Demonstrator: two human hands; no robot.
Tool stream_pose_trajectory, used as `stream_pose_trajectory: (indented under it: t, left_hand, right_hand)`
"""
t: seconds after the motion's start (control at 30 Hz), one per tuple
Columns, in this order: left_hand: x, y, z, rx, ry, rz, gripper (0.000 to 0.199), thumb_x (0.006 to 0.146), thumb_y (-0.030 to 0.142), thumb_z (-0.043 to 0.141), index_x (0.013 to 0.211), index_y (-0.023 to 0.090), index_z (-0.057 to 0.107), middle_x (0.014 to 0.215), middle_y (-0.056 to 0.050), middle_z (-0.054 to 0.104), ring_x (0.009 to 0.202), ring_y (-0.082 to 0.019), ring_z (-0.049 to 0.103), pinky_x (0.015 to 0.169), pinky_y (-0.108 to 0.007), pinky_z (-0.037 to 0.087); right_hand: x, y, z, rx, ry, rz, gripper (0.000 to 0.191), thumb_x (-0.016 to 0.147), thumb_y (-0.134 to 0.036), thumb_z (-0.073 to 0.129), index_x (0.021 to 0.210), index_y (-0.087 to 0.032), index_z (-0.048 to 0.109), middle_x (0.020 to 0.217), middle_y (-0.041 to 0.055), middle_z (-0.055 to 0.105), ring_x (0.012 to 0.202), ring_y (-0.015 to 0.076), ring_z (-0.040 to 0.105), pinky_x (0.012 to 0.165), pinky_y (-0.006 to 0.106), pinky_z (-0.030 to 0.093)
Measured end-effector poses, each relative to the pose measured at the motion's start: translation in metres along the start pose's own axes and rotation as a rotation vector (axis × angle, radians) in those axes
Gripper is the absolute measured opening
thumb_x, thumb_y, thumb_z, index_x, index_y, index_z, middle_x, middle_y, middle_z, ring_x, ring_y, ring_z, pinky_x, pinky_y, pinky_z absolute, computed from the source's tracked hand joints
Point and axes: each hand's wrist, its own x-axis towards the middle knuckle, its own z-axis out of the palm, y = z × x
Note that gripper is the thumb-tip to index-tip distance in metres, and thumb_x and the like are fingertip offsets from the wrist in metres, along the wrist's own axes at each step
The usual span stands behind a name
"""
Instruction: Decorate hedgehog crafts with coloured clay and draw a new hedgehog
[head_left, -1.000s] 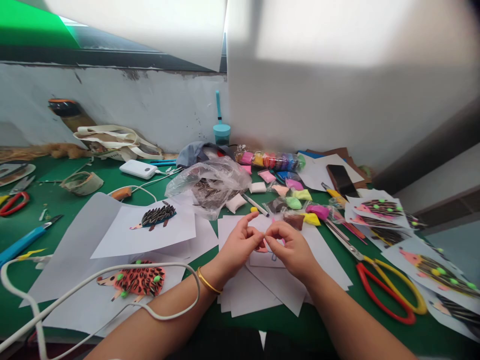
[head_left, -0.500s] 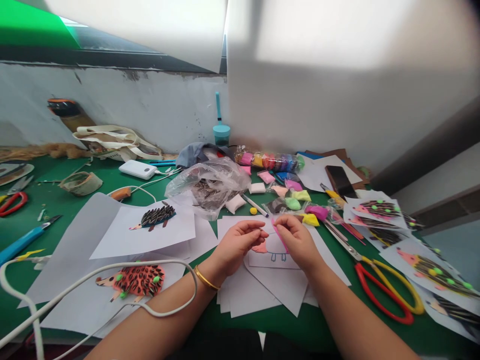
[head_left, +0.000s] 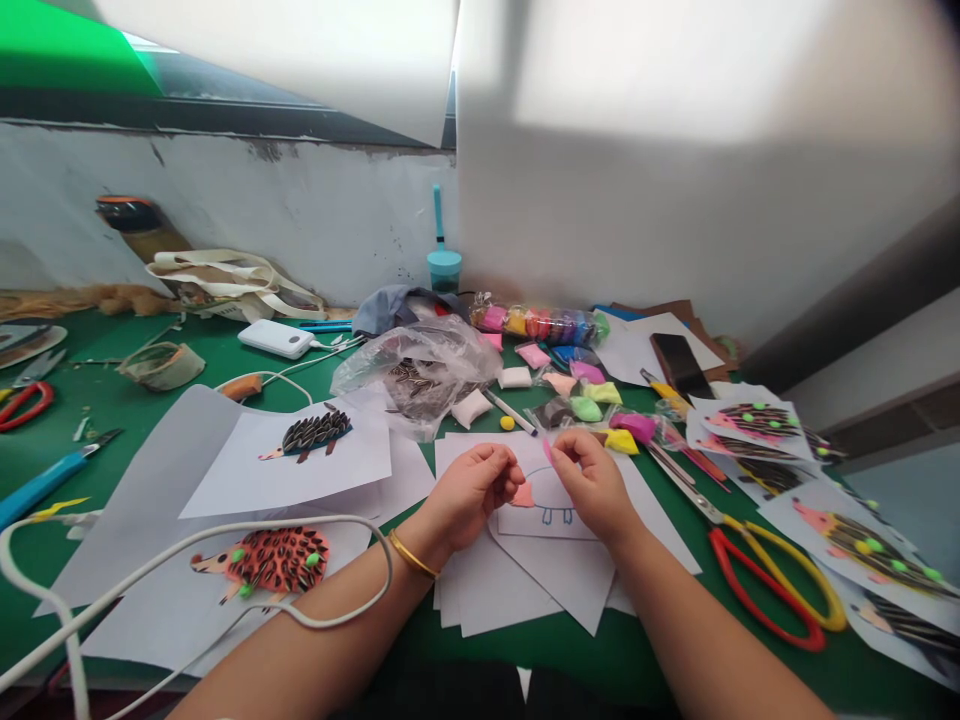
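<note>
Both of my hands hover over a white sheet (head_left: pixel 585 533) bearing a blue outline of a small animal with legs. Flat salmon-pink clay (head_left: pixel 525 496) covers the head end of that drawing. My right hand (head_left: pixel 596 488) pinches a thin pink clay strip (head_left: pixel 547 450), whose tip shows at the thumb. To the left, my left hand (head_left: pixel 474 488) has its fingers curled with the thumb against them; anything between those fingertips is hidden. More white paper (head_left: pixel 525 590) lies stacked under the drawing. A yellow clay ball (head_left: pixel 507 423) sits just beyond my hands.
Long scissors (head_left: pixel 724 519) lie at my right, near seed-covered hedgehog pictures (head_left: pixel 862 540). Behind are clay packets (head_left: pixel 585 408) and a plastic bag of striped seeds (head_left: pixel 420 375). A white cable (head_left: pixel 225 528) loops over my left forearm. A blue-handled knife (head_left: pixel 52 487) lies far left.
My left fingers have curled in and the hand has dropped slightly. The pink strip, earlier hanging long below my right hand, now shows only as a short piece at the thumb.
</note>
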Motion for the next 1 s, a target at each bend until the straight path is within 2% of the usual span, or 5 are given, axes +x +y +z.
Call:
stream_pose_trajectory:
  t: [0.2, 0.4, 0.67, 0.83, 1.0]
  left_hand:
    - [-0.0002, 0.0016, 0.0017, 0.018, 0.013, 0.060, 0.033, 0.070, 0.022, 0.083, 0.094, 0.015, 0.062, 0.079, -0.001, 0.065, 0.067, -0.007, 0.058, 0.064, -0.018, 0.045]
    - [-0.0007, 0.0044, 0.0005, 0.024, 0.069, 0.009, 0.045, 0.077, 0.021, 0.077, 0.117, 0.015, 0.057, 0.089, -0.006, 0.070, 0.068, -0.008, 0.061, 0.070, -0.022, 0.048]
    - [-0.0001, 0.0010, -0.0006, 0.023, 0.022, 0.081, 0.035, 0.086, 0.034, 0.068, 0.115, 0.016, 0.061, 0.062, 0.005, 0.051, 0.056, -0.006, 0.045, 0.057, -0.018, 0.037]
    - [-0.0019, 0.0016, 0.0034, -0.051, 0.022, 0.072, 0.045, 0.077, 0.023, 0.076, 0.118, 0.017, 0.058, 0.076, 0.002, 0.057, 0.067, -0.007, 0.050, 0.069, -0.020, 0.040]
    - [-0.0013, 0.0013, 0.0026, -0.026, 0.005, 0.100, 0.054, 0.069, 0.019, 0.082, 0.118, 0.017, 0.059, 0.076, 0.004, 0.055, 0.066, -0.006, 0.049, 0.065, -0.020, 0.038]
  right_hand:
    - [0.0002, 0.0034, -0.0001, -0.015, 0.018, -0.012, 0.014, 0.088, -0.027, 0.053, 0.075, -0.022, 0.052, 0.077, 0.0001, 0.053, 0.075, 0.0172, 0.048, 0.070, 0.032, 0.039]
    - [0.0008, 0.0029, -0.0026, -0.024, 0.068, -0.021, 0.027, 0.093, -0.032, 0.047, 0.068, -0.023, 0.045, 0.070, -0.0010, 0.047, 0.069, 0.0168, 0.045, 0.067, 0.032, 0.037]
    - [-0.0020, 0.0034, 0.0017, -0.073, 0.048, -0.031, 0.012, 0.090, -0.029, 0.054, 0.097, -0.023, 0.063, 0.091, 0.0039, 0.063, 0.083, 0.0198, 0.055, 0.076, 0.035, 0.044]
    - [-0.0039, 0.0016, 0.0040, -0.102, 0.026, -0.116, 0.013, 0.091, -0.025, 0.054, 0.099, -0.023, 0.064, 0.095, 0.0042, 0.064, 0.087, 0.0200, 0.057, 0.079, 0.035, 0.045]
    - [-0.0053, 0.0007, 0.0045, -0.112, 0.024, -0.126, 0.014, 0.091, -0.025, 0.054, 0.101, -0.023, 0.063, 0.096, 0.0047, 0.064, 0.087, 0.0200, 0.056, 0.078, 0.036, 0.046]
